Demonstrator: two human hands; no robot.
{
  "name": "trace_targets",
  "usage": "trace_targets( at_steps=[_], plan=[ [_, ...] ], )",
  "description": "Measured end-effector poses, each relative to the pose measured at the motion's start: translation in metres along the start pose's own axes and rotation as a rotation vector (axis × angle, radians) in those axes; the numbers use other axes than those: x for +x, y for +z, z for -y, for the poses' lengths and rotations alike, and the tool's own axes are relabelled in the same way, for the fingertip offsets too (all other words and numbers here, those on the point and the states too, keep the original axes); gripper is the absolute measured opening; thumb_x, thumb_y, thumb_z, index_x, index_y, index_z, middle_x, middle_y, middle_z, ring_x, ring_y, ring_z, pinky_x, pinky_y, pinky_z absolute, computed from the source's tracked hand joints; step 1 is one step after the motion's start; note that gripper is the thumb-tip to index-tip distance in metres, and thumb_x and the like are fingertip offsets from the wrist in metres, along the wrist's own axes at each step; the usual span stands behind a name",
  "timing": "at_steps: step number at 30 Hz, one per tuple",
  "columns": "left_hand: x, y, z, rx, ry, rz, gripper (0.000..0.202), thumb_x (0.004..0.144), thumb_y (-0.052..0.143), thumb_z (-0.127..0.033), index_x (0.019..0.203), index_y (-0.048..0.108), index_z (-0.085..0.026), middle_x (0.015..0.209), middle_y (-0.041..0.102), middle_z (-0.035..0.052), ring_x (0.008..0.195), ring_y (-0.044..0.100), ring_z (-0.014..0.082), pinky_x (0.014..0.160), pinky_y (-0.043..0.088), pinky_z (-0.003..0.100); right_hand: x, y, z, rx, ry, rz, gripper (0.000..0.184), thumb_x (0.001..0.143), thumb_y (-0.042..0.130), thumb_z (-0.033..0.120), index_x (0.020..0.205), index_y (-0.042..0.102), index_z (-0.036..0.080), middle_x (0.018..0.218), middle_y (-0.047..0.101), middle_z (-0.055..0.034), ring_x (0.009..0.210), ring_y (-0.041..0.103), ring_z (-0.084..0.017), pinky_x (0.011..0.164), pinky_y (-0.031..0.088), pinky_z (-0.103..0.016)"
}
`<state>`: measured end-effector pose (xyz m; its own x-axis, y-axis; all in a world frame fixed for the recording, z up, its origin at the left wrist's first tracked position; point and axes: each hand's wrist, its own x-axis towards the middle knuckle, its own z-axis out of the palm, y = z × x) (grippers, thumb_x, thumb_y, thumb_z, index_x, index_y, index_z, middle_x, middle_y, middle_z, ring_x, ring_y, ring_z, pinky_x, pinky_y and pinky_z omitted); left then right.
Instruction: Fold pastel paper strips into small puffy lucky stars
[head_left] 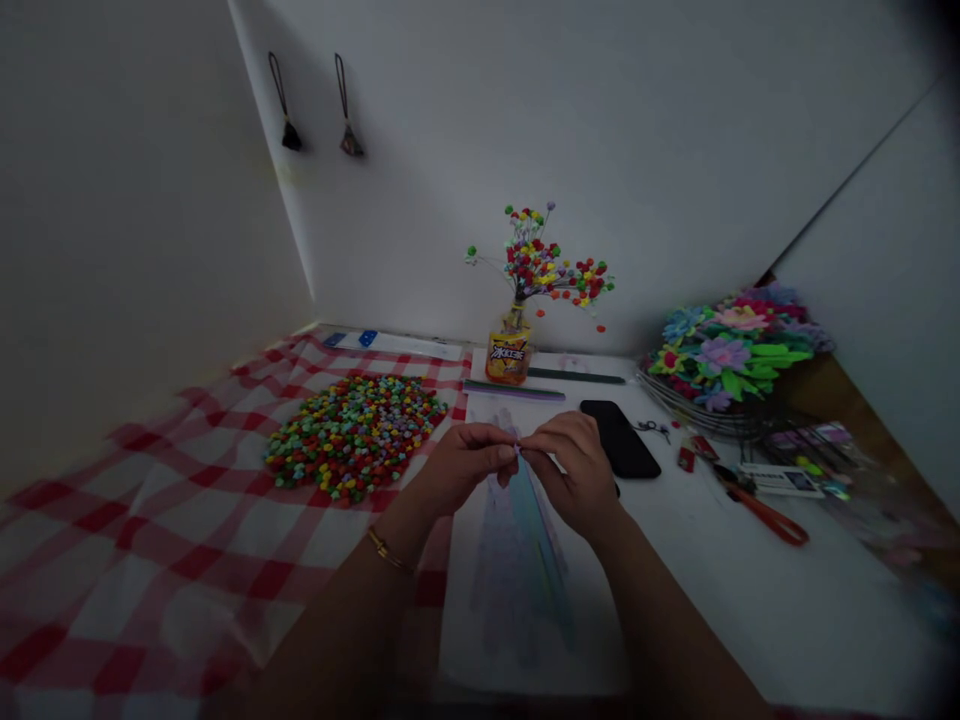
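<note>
My left hand [466,468] and my right hand [576,472] meet fingertip to fingertip above the white board. Pinched between both sets of thumbs and forefingers is a small folded purple paper strip [517,449], mostly covered by the fingers. Beneath my hands lie long pastel paper strips [538,555], blue-green and pale purple, fanned lengthwise toward me. To the left, a broad pile of small folded paper stars [356,437] in red, yellow, green and purple spreads over the tablecloth.
Behind my hands stands a bottle [510,355] holding stems topped with colourful stars. A black phone [619,440] lies beside my right hand. Farther right are an orange-handled tool [772,515] and a basket of fuzzy flowers [724,355]. A red checked tablecloth [150,530] covers the left.
</note>
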<state>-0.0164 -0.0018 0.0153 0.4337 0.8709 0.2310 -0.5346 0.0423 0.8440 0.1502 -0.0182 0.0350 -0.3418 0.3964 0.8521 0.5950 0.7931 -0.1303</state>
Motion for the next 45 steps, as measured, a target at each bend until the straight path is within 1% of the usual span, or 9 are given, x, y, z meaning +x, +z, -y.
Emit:
trace_targets(
  at_steps=[5,9,15,21,24,28,32,40,45],
  plan=[
    [0.001,-0.001,0.000,0.067,-0.020,-0.013,0.016,0.063,0.072,-0.025,0.066,0.065,-0.010,0.051,0.060,0.0016,0.047,0.051,0.0096,0.047,0.038,0.023,0.001,-0.001,0.002,0.043,-0.011,0.007,0.008,0.077,0.058,0.016,0.083,0.058,0.021,0.077,0.060,-0.0030,0.078,0.055,-0.018,0.075,0.041,-0.037],
    [0.001,0.001,0.000,0.083,-0.022,-0.040,0.018,0.065,0.071,-0.027,0.063,0.064,-0.010,0.051,0.059,0.0013,0.046,0.050,0.0092,0.046,0.037,0.023,0.000,0.001,0.004,0.000,0.006,0.000,0.006,0.077,0.056,0.015,0.080,0.057,0.020,0.075,0.059,-0.0030,0.076,0.054,-0.018,0.073,0.041,-0.037],
    [0.001,0.004,0.003,0.011,0.036,-0.064,0.015,0.063,0.072,-0.023,0.071,0.068,-0.011,0.059,0.063,0.0020,0.050,0.053,0.0092,0.052,0.039,0.024,0.001,0.003,0.007,-0.134,-0.023,-0.062,0.004,0.075,0.058,0.016,0.075,0.056,0.020,0.069,0.059,-0.0026,0.071,0.053,-0.018,0.070,0.039,-0.037],
    [0.000,0.003,-0.001,0.029,0.036,-0.098,0.015,0.064,0.071,-0.023,0.071,0.069,-0.011,0.054,0.061,0.0020,0.049,0.052,0.0099,0.049,0.039,0.023,0.000,0.002,0.006,-0.011,-0.017,-0.075,0.009,0.075,0.060,0.015,0.082,0.060,0.021,0.073,0.060,-0.0021,0.072,0.054,-0.017,0.072,0.041,-0.036],
    [-0.001,0.002,-0.003,0.028,0.024,-0.074,0.014,0.063,0.072,-0.022,0.069,0.068,-0.011,0.053,0.061,0.0017,0.048,0.052,0.0099,0.048,0.038,0.023,-0.001,0.002,0.004,0.015,0.018,-0.083,0.010,0.076,0.059,0.017,0.084,0.061,0.022,0.077,0.060,-0.0029,0.075,0.055,-0.017,0.074,0.042,-0.037],
    [-0.001,0.001,-0.004,0.064,0.005,-0.007,0.013,0.062,0.072,-0.022,0.067,0.068,-0.011,0.052,0.060,0.0015,0.047,0.051,0.0097,0.047,0.037,0.023,0.001,0.000,0.005,0.042,-0.005,-0.008,0.010,0.078,0.057,0.017,0.086,0.060,0.022,0.077,0.060,-0.0036,0.078,0.055,-0.019,0.075,0.042,-0.038],
    [-0.001,0.000,-0.004,0.082,-0.007,0.005,0.011,0.062,0.072,-0.020,0.066,0.068,-0.011,0.051,0.059,0.0012,0.045,0.050,0.0090,0.046,0.037,0.023,0.002,0.000,0.007,0.071,-0.024,0.033,0.008,0.079,0.054,0.015,0.084,0.057,0.021,0.078,0.058,-0.0040,0.077,0.054,-0.018,0.073,0.043,-0.037],
    [-0.002,0.008,-0.003,-0.070,-0.013,-0.054,0.016,0.057,0.075,-0.022,0.067,0.067,-0.011,0.053,0.062,0.0024,0.048,0.054,0.0101,0.047,0.039,0.022,-0.001,0.006,0.014,-0.058,-0.012,-0.075,0.007,0.077,0.056,0.013,0.079,0.055,0.019,0.075,0.057,-0.0043,0.074,0.051,-0.018,0.072,0.041,-0.038],
    [-0.003,0.005,-0.007,-0.023,-0.026,-0.010,0.014,0.061,0.072,-0.023,0.064,0.066,-0.010,0.048,0.059,0.0016,0.043,0.051,0.0091,0.044,0.037,0.022,-0.004,0.002,0.008,0.067,-0.005,-0.071,0.013,0.076,0.060,0.013,0.086,0.059,0.021,0.077,0.058,-0.0030,0.076,0.054,-0.017,0.075,0.042,-0.038]
  ],
)
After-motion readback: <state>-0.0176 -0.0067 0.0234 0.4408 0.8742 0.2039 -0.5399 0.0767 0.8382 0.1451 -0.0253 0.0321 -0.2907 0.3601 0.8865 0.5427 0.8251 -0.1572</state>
